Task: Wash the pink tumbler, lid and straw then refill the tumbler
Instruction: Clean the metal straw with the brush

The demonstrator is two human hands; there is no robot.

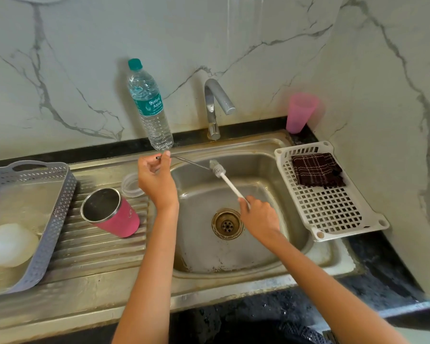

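Note:
The pink tumbler (114, 214) stands open-topped on the ribbed drainboard, left of the basin. Its clear lid (130, 184) lies just behind it, partly hidden by my left wrist. My left hand (155, 180) pinches a thin metal straw (189, 162) that reaches out over the sink basin (271, 175). My right hand (257, 217) grips the white handle of a small straw brush (224, 176), whose bristled head meets the straw's far end. No water runs from the tap (215, 105).
A water bottle (150, 105) stands on the ledge behind my left hand. A pink plastic cup (299, 112) sits in the back right corner. A white rack (330, 207) with a dark checked cloth (317, 170) is right of the basin. A grey basket (50, 219) is at far left.

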